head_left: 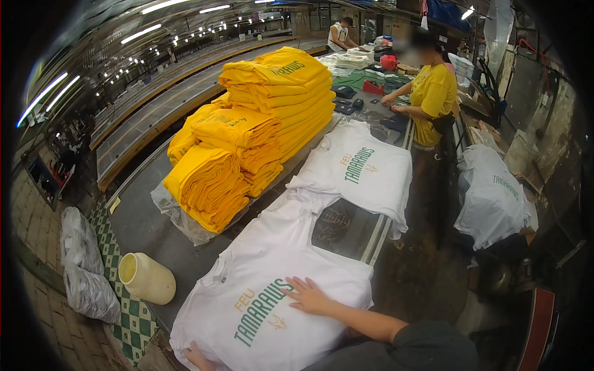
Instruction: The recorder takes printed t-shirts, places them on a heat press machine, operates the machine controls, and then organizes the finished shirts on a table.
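A white T-shirt point(247, 253) with green and yellow print on its front is spread on the long dark table. My right hand point(307, 295) lies flat on this shirt beside the print, fingers spread and holding nothing. At the lower edge my left hand point(197, 357) touches the same shirt near its lower left side; the picture cuts off most of that hand, and its grip is unclear. Just beyond lies a second printed white T-shirt point(365, 167), laid out the same way and meeting the first.
Tall stacks of folded yellow shirts point(272, 117) stand on plastic behind the white ones. A cream plastic tub point(154, 279) lies tipped at the left. White printed shirts point(493, 195) are heaped at the right. A person in yellow point(433, 93) works farther along the table point(133, 219).
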`<state>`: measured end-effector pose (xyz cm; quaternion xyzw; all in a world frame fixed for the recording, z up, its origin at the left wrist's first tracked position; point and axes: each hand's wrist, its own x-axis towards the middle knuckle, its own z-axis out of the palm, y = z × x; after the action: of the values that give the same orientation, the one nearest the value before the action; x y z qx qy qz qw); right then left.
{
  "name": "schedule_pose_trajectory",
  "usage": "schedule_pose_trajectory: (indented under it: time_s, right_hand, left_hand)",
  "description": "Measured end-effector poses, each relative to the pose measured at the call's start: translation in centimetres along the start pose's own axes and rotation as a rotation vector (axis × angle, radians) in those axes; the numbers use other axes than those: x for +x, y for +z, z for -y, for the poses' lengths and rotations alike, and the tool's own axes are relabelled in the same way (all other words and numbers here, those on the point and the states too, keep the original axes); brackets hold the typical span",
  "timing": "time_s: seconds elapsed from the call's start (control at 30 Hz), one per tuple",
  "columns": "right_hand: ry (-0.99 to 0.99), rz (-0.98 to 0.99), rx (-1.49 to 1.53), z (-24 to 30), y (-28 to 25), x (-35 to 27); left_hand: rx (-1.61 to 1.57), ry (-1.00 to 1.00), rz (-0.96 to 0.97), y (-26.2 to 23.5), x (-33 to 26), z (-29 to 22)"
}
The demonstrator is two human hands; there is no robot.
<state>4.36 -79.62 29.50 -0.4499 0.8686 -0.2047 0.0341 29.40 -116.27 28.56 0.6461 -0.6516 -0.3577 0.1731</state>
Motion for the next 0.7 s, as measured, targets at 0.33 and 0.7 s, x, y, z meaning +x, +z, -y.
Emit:
schedule_pose_trajectory:
  time_s: [0.33,0.7]
  right_hand:
    - [0.226,-0.297,0.139,-7.2,-6.2,-6.3]
    - [0.471,-0.454,0.154,-8.2,-9.5,-20.6]
  left_hand:
    - [-0.841,0.224,0.269,-1.6,-2.9,-1.4]
    - [0.776,0.943,-1.137,7.4,-10.2,-2.2]
